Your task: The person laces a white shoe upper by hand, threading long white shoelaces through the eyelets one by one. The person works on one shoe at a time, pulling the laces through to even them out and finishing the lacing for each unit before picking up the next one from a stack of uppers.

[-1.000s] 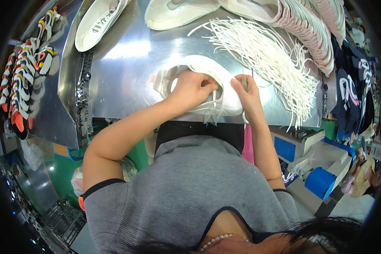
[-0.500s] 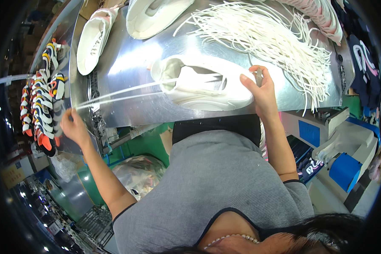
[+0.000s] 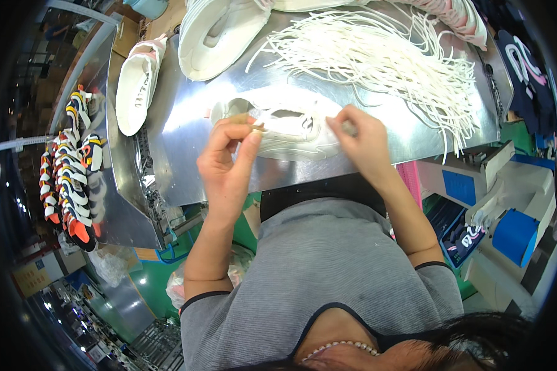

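While both hands were raised over the near middle of the metal counter (image 3: 266, 176), a white shoe (image 3: 294, 143) lay on that counter directly beneath them, its foot opening toward the person's left and its toe end toward the right. The left hand (image 3: 224, 162) was over the heel half of the shoe, its grip narrow, with thumb and forefinger tips brought close together; whether anything was pinched there could not be told. The right hand (image 3: 363, 141) was at the toe end, its grip closed on a small grey piece (image 3: 349, 128); contact between these fingers and the shoe could not be confirmed. Beyond the right hand, a loose heap of white laces (image 3: 377, 65) was spread across the far right of the counter. Large white shoe uppers (image 3: 195, 62) were noted at the far side, and a separate white laced shoe (image 3: 132, 102) was at the left edge. A row of pink-edged white pieces (image 3: 458, 21) was recorded at the far right corner. Multicoloured shoes (image 3: 71, 179) were lined up at far left, and a grey and blue machine (image 3: 513, 235) was at right, below counter level.
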`<state>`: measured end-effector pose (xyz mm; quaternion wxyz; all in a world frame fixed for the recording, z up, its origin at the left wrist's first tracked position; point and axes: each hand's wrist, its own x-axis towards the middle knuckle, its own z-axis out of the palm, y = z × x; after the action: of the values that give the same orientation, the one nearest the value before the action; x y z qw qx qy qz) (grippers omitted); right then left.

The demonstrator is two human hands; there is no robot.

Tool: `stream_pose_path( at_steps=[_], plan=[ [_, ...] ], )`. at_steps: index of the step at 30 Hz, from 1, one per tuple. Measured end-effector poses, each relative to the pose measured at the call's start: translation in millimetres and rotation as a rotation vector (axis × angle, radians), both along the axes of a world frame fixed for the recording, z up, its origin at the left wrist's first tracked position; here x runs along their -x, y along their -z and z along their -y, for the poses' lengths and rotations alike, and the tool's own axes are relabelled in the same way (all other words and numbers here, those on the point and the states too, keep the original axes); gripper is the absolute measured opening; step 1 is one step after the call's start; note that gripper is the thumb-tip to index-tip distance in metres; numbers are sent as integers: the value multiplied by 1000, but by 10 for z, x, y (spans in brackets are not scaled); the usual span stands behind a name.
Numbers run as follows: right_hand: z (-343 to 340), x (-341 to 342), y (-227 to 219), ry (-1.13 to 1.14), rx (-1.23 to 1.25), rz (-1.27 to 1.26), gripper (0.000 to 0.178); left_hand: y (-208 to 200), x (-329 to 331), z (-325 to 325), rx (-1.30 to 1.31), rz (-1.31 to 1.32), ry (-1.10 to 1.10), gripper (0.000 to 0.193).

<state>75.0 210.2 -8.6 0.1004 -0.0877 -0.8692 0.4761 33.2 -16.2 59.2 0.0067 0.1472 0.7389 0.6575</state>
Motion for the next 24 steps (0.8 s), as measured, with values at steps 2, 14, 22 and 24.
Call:
stream_pose_path(
  at_steps=[2, 14, 22, 24],
  plan=[
    [165, 53, -10, -31, -204, -38, 32, 57, -4, 43, -3, -6, -58, 4],
    [280, 139, 145, -47, 22, 45, 14, 173, 30, 374, -243, -5, -212, 6],
    [-434, -56, 181, 152, 1100, -114, 21, -264, 455, -111, 340, -428, 537, 8],
    [-411, -140, -11, 65, 837, -22, 22, -289, 558, -207, 391, -428, 459, 8]
  ],
)
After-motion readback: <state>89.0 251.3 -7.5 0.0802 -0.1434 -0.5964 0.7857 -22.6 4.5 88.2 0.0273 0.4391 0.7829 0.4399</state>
